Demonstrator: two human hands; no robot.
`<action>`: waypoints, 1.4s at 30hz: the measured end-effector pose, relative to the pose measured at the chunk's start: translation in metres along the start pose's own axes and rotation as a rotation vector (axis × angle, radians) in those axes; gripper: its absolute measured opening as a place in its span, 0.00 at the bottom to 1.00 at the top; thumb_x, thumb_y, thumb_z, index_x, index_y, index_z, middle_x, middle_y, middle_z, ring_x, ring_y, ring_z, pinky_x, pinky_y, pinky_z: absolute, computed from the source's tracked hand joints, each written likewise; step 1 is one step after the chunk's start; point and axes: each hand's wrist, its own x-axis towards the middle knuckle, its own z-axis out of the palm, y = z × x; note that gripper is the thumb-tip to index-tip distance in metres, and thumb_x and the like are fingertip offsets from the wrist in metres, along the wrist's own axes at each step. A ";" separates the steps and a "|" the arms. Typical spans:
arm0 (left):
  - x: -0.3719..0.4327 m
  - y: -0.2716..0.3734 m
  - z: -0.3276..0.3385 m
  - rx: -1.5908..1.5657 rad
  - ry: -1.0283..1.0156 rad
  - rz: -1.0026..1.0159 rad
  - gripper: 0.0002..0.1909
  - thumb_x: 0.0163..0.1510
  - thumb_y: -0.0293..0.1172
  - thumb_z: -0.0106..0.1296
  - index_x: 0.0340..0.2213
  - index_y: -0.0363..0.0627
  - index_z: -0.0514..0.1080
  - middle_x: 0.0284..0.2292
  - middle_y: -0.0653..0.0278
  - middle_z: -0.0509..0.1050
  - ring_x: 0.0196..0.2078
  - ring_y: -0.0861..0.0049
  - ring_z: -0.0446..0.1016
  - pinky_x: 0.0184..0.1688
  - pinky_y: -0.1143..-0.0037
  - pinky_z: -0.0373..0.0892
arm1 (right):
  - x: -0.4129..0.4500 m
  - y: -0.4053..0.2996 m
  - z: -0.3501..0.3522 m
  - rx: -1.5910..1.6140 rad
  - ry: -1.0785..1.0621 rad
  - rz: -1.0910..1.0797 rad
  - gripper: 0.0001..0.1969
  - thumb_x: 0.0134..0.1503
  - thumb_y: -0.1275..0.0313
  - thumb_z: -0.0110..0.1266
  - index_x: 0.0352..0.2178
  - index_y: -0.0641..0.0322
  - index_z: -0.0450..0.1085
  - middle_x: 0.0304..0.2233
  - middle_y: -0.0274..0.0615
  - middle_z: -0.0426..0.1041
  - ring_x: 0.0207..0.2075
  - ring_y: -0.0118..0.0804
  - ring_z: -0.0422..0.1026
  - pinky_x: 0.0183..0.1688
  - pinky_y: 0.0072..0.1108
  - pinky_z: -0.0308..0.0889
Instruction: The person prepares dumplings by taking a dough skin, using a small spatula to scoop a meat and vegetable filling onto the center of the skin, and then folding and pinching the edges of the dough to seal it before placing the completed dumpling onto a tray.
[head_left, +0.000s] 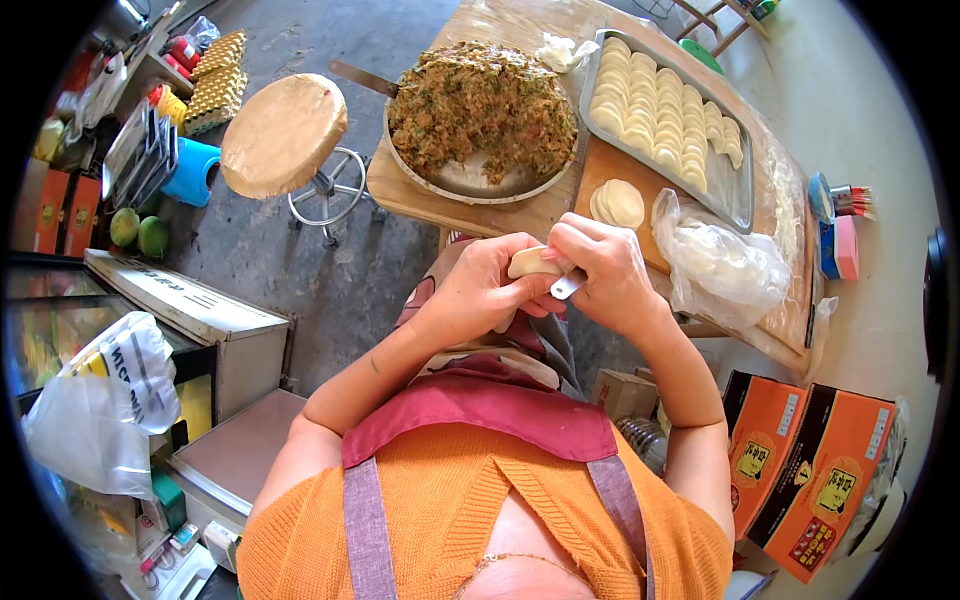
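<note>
A folded dough dumpling (534, 262) rests in my left hand (491, 281), with the thumb along its lower side. Fingers of my right hand (609, 274) touch the dumpling's right end, and the same hand holds a metal utensil (568, 284), of which only the handle end with a hole shows. Beyond my hands stands a wide metal bowl (480, 200) of chopped filling (487, 105), a flat metal handle (364, 78) leaning out at its left. Round dough wrappers (617, 203) lie stacked to the right. Behind them a metal tray (739, 214) holds overlapping rows of folded dumplings (643, 112).
A clear plastic bag (724, 262) with pale contents lies before the tray on the wooden table (401, 176). Crumpled white paper or plastic (564, 52) sits beside the bowl. A round stool (283, 135) stands left; orange cartons (825, 480) are at lower right.
</note>
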 end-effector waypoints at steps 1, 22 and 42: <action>-0.001 0.004 0.002 -0.049 -0.038 -0.051 0.10 0.62 0.29 0.54 0.42 0.36 0.70 0.35 0.62 0.78 0.35 0.77 0.81 0.36 0.80 0.77 | 0.000 -0.001 -0.002 0.003 -0.001 0.000 0.06 0.54 0.76 0.57 0.27 0.65 0.66 0.24 0.52 0.70 0.28 0.59 0.71 0.29 0.38 0.66; 0.000 0.001 0.016 -0.115 0.054 0.194 0.09 0.68 0.31 0.45 0.43 0.37 0.67 0.25 0.63 0.74 0.20 0.86 0.68 0.24 0.84 0.65 | -0.013 -0.008 -0.004 0.438 0.018 0.212 0.09 0.62 0.75 0.50 0.26 0.69 0.66 0.20 0.53 0.67 0.22 0.52 0.68 0.28 0.31 0.64; 0.057 -0.010 0.039 0.392 0.158 0.500 0.27 0.60 0.15 0.42 0.61 0.30 0.58 0.50 0.49 0.74 0.51 0.68 0.75 0.52 0.73 0.70 | -0.010 -0.005 -0.003 -0.411 0.420 0.178 0.24 0.51 0.76 0.54 0.52 0.68 0.68 0.37 0.49 0.76 0.33 0.48 0.79 0.33 0.31 0.74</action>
